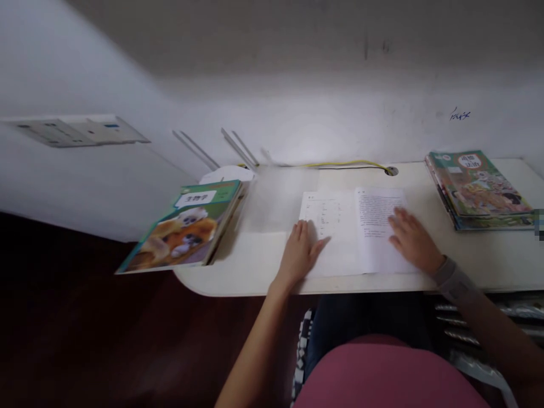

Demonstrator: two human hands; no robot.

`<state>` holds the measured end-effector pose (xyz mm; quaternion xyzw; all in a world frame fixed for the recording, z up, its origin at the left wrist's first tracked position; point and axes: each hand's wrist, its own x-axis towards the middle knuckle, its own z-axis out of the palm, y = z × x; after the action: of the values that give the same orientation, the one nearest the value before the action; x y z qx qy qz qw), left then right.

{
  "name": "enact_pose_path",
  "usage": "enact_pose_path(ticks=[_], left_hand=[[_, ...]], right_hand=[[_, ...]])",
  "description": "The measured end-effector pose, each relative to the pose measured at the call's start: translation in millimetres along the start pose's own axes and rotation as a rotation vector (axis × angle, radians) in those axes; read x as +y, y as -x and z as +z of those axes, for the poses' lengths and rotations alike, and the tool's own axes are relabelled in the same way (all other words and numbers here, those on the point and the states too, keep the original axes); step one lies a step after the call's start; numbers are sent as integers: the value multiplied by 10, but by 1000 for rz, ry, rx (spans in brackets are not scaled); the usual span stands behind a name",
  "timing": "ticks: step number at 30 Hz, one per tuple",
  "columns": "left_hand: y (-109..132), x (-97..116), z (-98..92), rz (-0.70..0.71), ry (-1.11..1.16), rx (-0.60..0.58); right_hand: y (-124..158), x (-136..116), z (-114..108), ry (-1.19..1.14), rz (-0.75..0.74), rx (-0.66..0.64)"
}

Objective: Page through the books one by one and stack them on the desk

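Observation:
An open white booklet point(355, 229) with printed text lies flat on the white desk point(488, 255) in front of me. My left hand point(300, 252) rests flat on its left page, fingers stretched out and thumb apart. My right hand point(410, 238) lies flat on the right page, fingers spread, with a grey band on the wrist. Neither hand holds anything.
A green book with an orange animal on its cover point(182, 229) overhangs the desk's left end, on top of other books. A stack of colourful books point(478, 190) sits at the far right. A yellow cable point(344, 165) runs along the wall to a desk hole point(391, 170).

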<state>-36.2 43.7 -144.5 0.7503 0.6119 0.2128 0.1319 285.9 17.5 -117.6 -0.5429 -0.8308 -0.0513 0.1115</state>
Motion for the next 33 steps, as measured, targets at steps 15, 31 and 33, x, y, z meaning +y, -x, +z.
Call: enact_pose_path(ticks=[15,31,33], left_hand=[[161,-192,-123,-97,305,21],[64,-284,-30,1,128,-3],[65,-296,-21,7,137,15]], right_hand=[[-214,-808,229,-161,16,-190],[-151,-788,195,-134,61,-194],[-145,-785,197,-131,60,-190]])
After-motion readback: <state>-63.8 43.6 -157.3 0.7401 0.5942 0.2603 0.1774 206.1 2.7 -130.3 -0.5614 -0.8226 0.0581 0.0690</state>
